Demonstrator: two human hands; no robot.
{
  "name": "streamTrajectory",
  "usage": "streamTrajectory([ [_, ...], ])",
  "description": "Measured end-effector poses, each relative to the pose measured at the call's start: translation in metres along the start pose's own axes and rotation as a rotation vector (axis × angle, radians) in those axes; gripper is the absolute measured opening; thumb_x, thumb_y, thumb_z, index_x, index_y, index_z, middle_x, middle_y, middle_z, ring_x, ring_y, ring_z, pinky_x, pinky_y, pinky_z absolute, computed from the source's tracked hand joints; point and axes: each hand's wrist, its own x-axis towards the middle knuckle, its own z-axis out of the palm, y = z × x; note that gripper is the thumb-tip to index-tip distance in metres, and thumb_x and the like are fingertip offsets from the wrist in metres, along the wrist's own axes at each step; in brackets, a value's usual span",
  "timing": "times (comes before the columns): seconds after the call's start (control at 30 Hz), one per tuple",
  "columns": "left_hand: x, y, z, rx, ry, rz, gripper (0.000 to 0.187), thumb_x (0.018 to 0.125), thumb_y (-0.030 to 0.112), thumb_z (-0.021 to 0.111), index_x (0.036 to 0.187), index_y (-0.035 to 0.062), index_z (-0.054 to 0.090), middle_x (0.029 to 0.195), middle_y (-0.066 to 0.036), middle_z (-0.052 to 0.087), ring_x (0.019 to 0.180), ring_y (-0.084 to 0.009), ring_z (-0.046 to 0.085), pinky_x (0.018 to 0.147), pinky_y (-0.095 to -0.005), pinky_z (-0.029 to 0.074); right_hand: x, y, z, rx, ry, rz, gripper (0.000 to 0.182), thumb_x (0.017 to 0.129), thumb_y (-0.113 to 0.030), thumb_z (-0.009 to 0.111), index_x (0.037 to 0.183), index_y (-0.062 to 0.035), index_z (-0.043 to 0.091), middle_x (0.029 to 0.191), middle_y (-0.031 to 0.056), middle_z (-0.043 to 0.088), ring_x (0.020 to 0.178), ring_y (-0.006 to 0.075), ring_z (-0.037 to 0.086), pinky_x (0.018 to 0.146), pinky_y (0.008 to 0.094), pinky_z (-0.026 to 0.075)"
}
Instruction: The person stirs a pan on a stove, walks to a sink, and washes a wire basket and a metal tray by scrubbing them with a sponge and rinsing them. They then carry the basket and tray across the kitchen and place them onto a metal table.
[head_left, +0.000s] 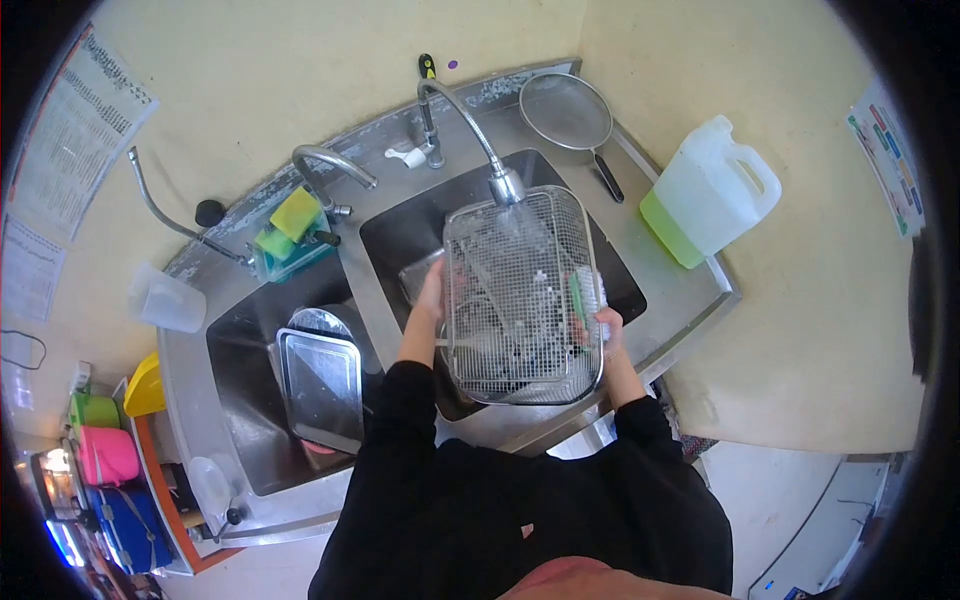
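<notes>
A rectangular wire mesh basket [500, 300] is tilted over the right sink basin, under running water from a flexible spray faucet [507, 187]. My left hand [431, 292] grips its left side, the fingers partly hidden behind the mesh. On the opposite side, my right hand [609, 328] is closed at the basket's edge. A scrub brush [588, 293] with a green back and white bristles sits against that hand, and some fingers show through the mesh. Part of a metal container [415, 272] shows behind my left hand.
The left basin [245, 400] holds a metal tray [322, 385]. Sponges [295, 213] sit in a teal holder between faucets. A strainer [566, 110] and a jug of green liquid [705, 195] stand on the right counter. A translucent pitcher [168, 300] is at the left edge.
</notes>
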Motion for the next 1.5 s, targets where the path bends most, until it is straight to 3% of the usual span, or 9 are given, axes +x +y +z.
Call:
streamTrajectory([
  [0.1,-0.007,0.002,-0.001,-0.090,0.160,0.039,0.054,0.083,0.057,0.043,0.094,0.0059,0.059,0.070,-0.004,0.059,0.042,-0.0136,0.042,0.036,-0.0259,0.035,0.003,-0.011,-0.009,-0.281,0.307,0.030,0.041,0.071,-0.021,0.055,0.102,0.0048,0.051,0.080,0.0131,0.058,0.066,0.0200,0.058,0.057,0.0310,0.049],
  [0.3,-0.008,0.001,-0.042,-0.145,0.416,0.238,0.059,0.087,0.053,0.039,0.099,-0.0023,0.057,0.086,-0.011,0.060,0.069,-0.0205,0.058,0.060,-0.0333,0.050,0.035,-0.050,0.018,-1.360,0.908,-0.273,0.056,0.083,-0.050,0.049,0.112,-0.0017,0.049,0.073,0.0059,0.053,0.057,0.0136,0.054,0.046,0.0261,0.044],
  [0.33,-0.013,0.006,-0.039,-0.109,0.486,0.294,0.059,0.087,0.052,0.039,0.097,-0.0031,0.058,0.083,-0.010,0.060,0.067,-0.0201,0.057,0.058,-0.0327,0.049,0.046,-0.058,0.021,-1.372,0.920,-0.399,0.060,0.083,-0.053,0.047,0.116,-0.0030,0.048,0.073,0.0054,0.051,0.059,0.0129,0.054,0.046,0.0258,0.044],
  [0.37,-0.018,0.011,-0.036,-0.008,0.552,0.291,0.058,0.087,0.052,0.039,0.090,-0.0027,0.058,0.077,-0.008,0.058,0.063,-0.0185,0.055,0.055,-0.0319,0.046,0.054,-0.065,0.026,-1.386,0.911,-0.364,0.060,0.087,-0.047,0.043,0.123,0.0002,0.044,0.114,0.0186,0.054,0.104,0.0261,0.052,0.092,0.0326,0.036],
  [0.83,-0.033,-0.027,0.016,0.158,0.668,0.635,0.056,0.092,0.043,0.037,0.062,-0.0026,0.052,0.056,0.000,0.047,0.053,-0.0097,0.040,0.052,-0.0295,0.034,0.203,-0.039,0.067,-2.611,0.405,-0.355,0.048,0.078,-0.050,0.051,0.110,-0.0140,0.057,0.097,0.0230,0.057,0.088,0.0350,0.058,0.077,0.0414,0.045],
  [1.07,-0.024,-0.013,0.015,0.367,0.554,0.586,0.061,0.091,0.045,0.037,0.066,-0.0072,0.054,0.056,-0.003,0.047,0.054,-0.0101,0.041,0.054,-0.0302,0.036,0.220,-0.101,0.062,-2.557,0.358,-0.234,0.041,0.077,-0.038,0.050,0.114,-0.0212,0.056,0.085,0.0171,0.062,0.086,0.0339,0.058,0.077,0.0421,0.045],
  [1.2,-0.015,-0.012,0.020,0.398,0.518,0.627,0.061,0.091,0.046,0.037,0.069,-0.0080,0.055,0.058,-0.004,0.050,0.055,-0.0102,0.042,0.054,-0.0300,0.036,0.254,-0.106,0.052,-2.602,-0.244,-0.473,0.043,0.076,-0.037,0.051,0.113,-0.0166,0.057,0.091,0.0211,0.061,0.084,0.0371,0.057,0.078,0.0426,0.044],
  [1.37,-0.045,0.003,0.016,0.267,0.495,0.582,0.059,0.091,0.045,0.037,0.070,-0.0068,0.057,0.059,-0.003,0.050,0.056,-0.0106,0.042,0.054,-0.0286,0.036,0.224,-0.160,0.040,-2.658,0.153,0.328,0.048,0.080,-0.049,0.050,0.113,-0.0150,0.057,0.100,0.0175,0.061,0.090,0.0340,0.058,0.081,0.0381,0.044],
  [1.5,-0.036,0.002,-0.004,0.416,0.553,0.570,0.057,0.091,0.044,0.038,0.067,-0.0041,0.057,0.058,0.000,0.048,0.055,-0.0088,0.041,0.053,-0.0268,0.035,0.218,-0.132,0.058,-2.285,0.386,-0.131,0.043,0.083,-0.044,0.049,0.114,-0.0146,0.056,0.107,0.0171,0.058,0.097,0.0332,0.056,0.083,0.0366,0.043],
])
